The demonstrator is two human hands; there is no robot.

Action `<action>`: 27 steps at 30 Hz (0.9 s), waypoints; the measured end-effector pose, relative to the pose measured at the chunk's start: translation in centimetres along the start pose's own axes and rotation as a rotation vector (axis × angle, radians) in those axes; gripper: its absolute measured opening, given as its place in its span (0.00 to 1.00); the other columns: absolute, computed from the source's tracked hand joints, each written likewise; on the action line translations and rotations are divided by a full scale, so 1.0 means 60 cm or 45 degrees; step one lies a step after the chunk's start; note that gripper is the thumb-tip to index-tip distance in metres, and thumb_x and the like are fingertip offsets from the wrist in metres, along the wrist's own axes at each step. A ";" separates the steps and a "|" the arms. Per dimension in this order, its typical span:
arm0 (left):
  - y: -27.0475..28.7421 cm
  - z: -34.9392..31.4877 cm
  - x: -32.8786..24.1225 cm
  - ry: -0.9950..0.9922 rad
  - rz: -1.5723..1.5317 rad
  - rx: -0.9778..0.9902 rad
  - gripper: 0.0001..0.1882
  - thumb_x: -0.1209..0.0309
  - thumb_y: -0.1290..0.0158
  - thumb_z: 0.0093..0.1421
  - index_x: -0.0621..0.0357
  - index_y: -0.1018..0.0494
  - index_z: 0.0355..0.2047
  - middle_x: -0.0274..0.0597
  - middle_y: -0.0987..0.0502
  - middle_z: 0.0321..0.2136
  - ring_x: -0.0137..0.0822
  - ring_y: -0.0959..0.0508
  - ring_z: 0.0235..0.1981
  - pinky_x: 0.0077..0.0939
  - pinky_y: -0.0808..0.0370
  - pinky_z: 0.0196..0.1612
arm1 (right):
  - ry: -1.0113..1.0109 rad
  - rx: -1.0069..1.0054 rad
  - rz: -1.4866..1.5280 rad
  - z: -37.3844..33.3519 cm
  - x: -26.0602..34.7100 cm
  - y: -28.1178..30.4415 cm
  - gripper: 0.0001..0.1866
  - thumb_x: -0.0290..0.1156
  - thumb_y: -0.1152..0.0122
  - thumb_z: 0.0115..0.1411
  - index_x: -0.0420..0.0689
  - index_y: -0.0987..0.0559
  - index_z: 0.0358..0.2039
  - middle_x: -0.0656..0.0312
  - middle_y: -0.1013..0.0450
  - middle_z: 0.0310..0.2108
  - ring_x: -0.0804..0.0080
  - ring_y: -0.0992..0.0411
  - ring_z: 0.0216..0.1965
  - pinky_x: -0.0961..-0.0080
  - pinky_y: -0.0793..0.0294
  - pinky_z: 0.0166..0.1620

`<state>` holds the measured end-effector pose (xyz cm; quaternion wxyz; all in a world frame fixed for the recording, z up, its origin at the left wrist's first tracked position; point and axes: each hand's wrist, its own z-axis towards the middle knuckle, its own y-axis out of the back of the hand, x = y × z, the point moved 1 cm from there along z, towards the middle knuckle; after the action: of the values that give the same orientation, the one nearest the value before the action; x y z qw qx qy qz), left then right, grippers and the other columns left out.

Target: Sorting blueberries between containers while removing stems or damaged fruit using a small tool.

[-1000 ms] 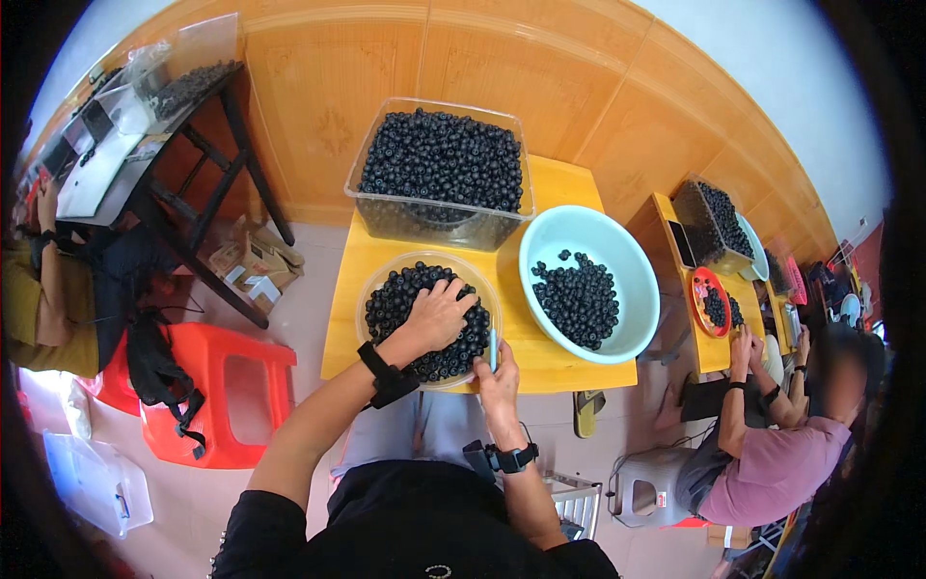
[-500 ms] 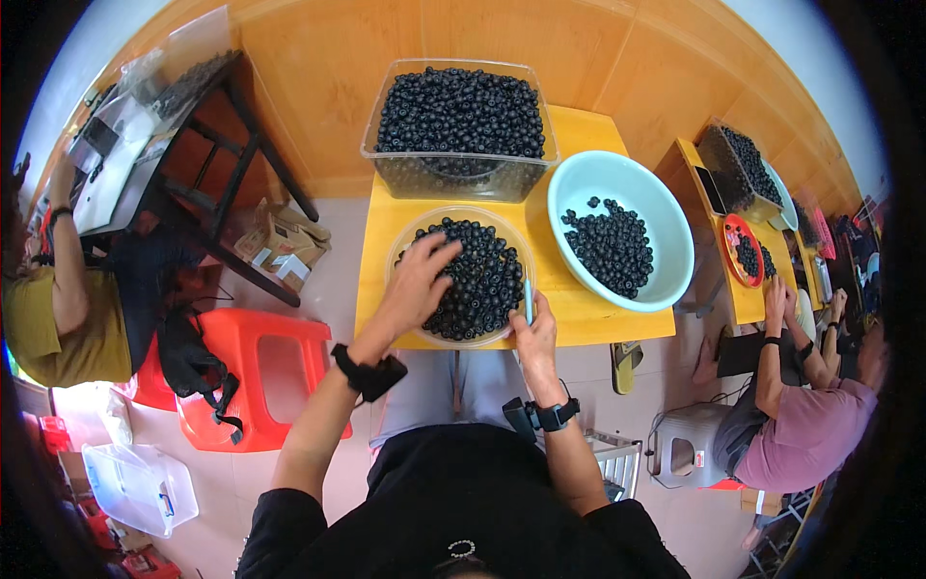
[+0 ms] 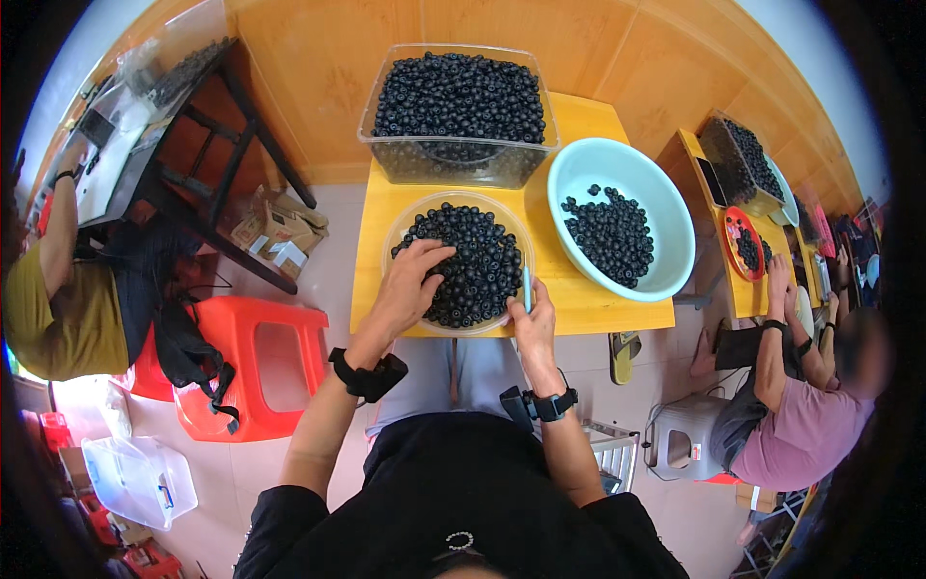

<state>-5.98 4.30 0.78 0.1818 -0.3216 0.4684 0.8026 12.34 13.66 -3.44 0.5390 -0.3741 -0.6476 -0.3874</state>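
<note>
In front of me a shallow round see-through tub (image 3: 390, 253) holds a heap of small round black pieces (image 3: 478, 256), some with a hole in the middle. My left hand (image 3: 405, 289) reaches over its left side, fingers stretched out on the pieces and thumb apart. I see nothing held in it. At the tub's right rim, my right hand (image 3: 536, 330) is closed around a slim light-blue stick-like tool (image 3: 528, 287) that points away from me. What its tip looks like is too small to tell.
Behind the tub on the yellow table (image 3: 371, 280) stands a clear rectangular bin (image 3: 453, 166) heaped with black pieces. A light-blue basin (image 3: 678, 227) with more stands right. A red stool (image 3: 217, 357) is left. People work at tables on both sides.
My left hand has shifted slightly left and lower on the heap. The right hand keeps its grip on the blue tool. The whole view has tilted a little.
</note>
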 end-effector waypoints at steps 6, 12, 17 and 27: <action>-0.058 -0.015 -0.006 0.075 -0.016 -0.006 0.15 0.82 0.46 0.45 0.59 0.28 0.36 0.46 0.29 0.31 0.45 0.27 0.34 0.34 0.29 0.37 | 0.040 0.028 -0.011 0.000 -0.002 0.001 0.23 0.23 0.48 0.53 0.35 0.36 0.51 0.61 0.30 0.19 0.75 0.31 0.18 0.78 0.32 0.23; -0.072 -0.013 -0.009 0.137 -0.013 -0.028 0.14 0.82 0.47 0.44 0.60 0.31 0.33 0.46 0.31 0.29 0.50 0.28 0.35 0.38 0.30 0.37 | 0.043 0.000 -0.070 -0.001 -0.009 0.002 0.24 0.23 0.47 0.53 0.36 0.36 0.51 0.60 0.30 0.19 0.75 0.31 0.18 0.77 0.32 0.23; -0.072 -0.016 -0.012 0.152 -0.008 -0.044 0.14 0.83 0.48 0.43 0.59 0.32 0.32 0.47 0.32 0.27 0.50 0.28 0.32 0.38 0.30 0.34 | 0.006 -0.009 -0.063 0.001 -0.008 -0.002 0.25 0.23 0.46 0.52 0.35 0.36 0.52 0.60 0.31 0.19 0.76 0.32 0.17 0.78 0.32 0.22; -0.023 -0.038 -0.029 0.652 -1.741 -0.088 0.07 0.81 0.47 0.53 0.63 0.27 0.34 0.38 0.24 0.31 0.29 0.22 0.32 0.16 0.25 0.34 | 0.170 -0.002 -0.166 0.001 -0.006 0.025 0.27 0.30 0.41 0.53 0.35 0.37 0.53 0.61 0.30 0.26 0.78 0.32 0.24 0.80 0.32 0.28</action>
<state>-3.08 3.01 0.29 0.5167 -0.7255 0.1652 0.4236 13.75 14.31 -3.66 0.5545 -0.3049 -0.6328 -0.4462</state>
